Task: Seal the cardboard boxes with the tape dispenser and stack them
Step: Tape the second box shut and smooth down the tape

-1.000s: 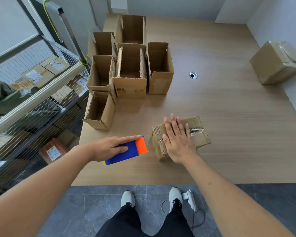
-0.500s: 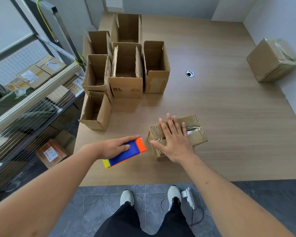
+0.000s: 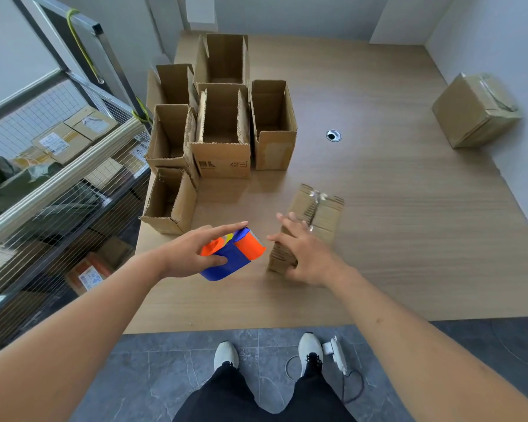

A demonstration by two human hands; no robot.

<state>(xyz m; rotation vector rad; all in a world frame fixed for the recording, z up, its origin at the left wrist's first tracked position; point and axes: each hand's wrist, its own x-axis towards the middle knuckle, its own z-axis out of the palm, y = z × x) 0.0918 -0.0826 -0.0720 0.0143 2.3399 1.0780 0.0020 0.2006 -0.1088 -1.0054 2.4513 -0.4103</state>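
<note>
Left hand (image 3: 189, 254) grips tape dispenser (image 3: 230, 254) clear of the table, prob. ready to tape. Right hand (image 3: 305, 251) clasps small box (image 3: 313, 226) (flaps shut) at the table's near edge, steadying it.

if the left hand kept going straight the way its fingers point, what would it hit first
Most likely the small taped box. The left hand grips the tape dispenser, fingers aimed right and slightly away, so the dispenser's orange end would probably reach the box first, near the right hand. Depth is uncertain.

boxes (image 3: 223, 132): plain matt cardboard, rough cut edges
tape dispenser (image 3: 230, 254): smooth plastic
table (image 3: 409, 239): matt wood grain
</note>
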